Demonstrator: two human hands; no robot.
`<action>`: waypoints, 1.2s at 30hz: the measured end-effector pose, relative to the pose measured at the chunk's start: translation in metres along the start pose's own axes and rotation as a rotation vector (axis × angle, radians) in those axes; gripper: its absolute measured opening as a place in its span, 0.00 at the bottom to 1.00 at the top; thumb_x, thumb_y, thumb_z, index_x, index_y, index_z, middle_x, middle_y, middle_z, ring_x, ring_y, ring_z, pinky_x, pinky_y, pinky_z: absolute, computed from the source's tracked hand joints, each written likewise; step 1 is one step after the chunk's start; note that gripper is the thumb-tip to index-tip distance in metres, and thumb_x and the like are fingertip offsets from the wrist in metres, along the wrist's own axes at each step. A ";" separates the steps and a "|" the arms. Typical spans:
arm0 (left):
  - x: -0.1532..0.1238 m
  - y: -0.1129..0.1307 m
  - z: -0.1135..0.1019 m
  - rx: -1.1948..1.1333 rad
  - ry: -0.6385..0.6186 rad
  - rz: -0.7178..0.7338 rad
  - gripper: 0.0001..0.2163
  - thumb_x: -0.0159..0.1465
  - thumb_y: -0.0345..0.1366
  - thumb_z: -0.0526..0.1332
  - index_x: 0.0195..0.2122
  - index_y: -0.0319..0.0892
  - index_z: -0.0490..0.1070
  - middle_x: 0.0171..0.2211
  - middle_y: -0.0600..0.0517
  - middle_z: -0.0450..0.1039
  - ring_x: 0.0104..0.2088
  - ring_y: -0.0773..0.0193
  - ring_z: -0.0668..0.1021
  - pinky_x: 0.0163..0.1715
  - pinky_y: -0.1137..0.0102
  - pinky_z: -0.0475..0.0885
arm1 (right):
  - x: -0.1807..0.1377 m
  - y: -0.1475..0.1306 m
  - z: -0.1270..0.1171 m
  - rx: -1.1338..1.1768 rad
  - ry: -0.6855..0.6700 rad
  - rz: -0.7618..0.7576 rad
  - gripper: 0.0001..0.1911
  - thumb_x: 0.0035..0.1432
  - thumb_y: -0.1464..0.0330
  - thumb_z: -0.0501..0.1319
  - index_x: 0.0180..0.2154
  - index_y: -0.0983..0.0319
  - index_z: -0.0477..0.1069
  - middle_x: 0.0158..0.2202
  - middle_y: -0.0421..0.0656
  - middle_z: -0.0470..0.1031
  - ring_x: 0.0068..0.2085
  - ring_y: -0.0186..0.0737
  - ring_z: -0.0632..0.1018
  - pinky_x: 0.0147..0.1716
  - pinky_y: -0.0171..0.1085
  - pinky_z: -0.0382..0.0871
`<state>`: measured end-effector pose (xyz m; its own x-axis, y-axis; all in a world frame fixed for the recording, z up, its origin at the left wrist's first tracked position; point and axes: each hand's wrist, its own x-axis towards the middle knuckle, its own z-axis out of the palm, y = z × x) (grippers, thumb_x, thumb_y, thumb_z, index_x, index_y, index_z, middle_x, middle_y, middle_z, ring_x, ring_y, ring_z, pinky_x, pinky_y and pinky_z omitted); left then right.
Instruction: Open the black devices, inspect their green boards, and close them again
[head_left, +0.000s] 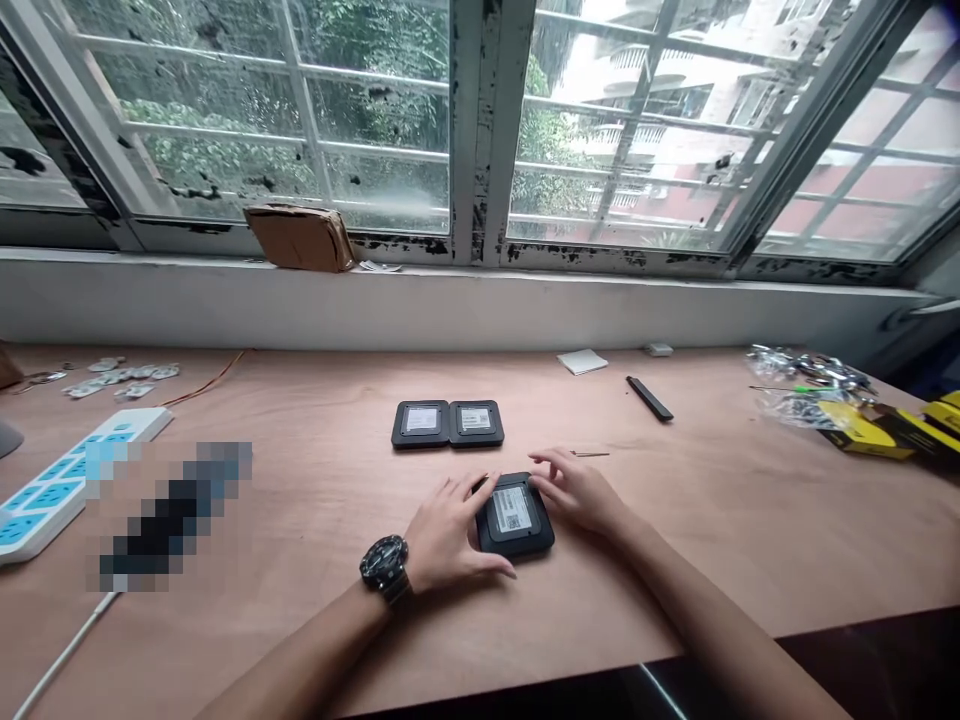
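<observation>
A black square case (516, 538) with rounded corners and a white printed label lies flat on the table in front of me. My left hand (446, 530), with a dark watch on its wrist, is at the left side of this case. Its fingers are spread, the index tip is at the far left corner, and the thumb stretches along the near side. At the far right corner is my right hand (577, 492), fingers apart and its lower fingertip at the case's edge. Two similar labelled cases, one on the left (421, 424) and one on the right (476, 423), lie side by side farther back.
A thin metal tool (591, 454) lies beyond my right hand, with a black bar (649, 399) behind it. At left are a power strip (56, 490) and a pixelated dark object (172, 520). Plastic bags (810, 385) and yellow-black boxes (870, 430) sit at right.
</observation>
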<state>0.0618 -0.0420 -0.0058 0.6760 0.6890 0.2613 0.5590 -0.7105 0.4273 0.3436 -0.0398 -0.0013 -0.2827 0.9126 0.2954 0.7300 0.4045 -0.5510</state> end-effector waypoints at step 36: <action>-0.005 -0.009 0.016 -0.097 0.004 -0.109 0.64 0.51 0.54 0.74 0.73 0.49 0.23 0.73 0.39 0.43 0.70 0.39 0.58 0.68 0.40 0.50 | 0.048 -0.039 0.035 -0.322 -0.148 0.150 0.34 0.58 0.36 0.54 0.33 0.61 0.72 0.36 0.48 0.76 0.38 0.47 0.78 0.37 0.39 0.66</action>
<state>0.0614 -0.0412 -0.0252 0.6119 0.7619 0.2126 0.5795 -0.6147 0.5351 0.2797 -0.0095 0.0076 -0.2271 0.9686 0.1011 0.9215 0.2473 -0.2994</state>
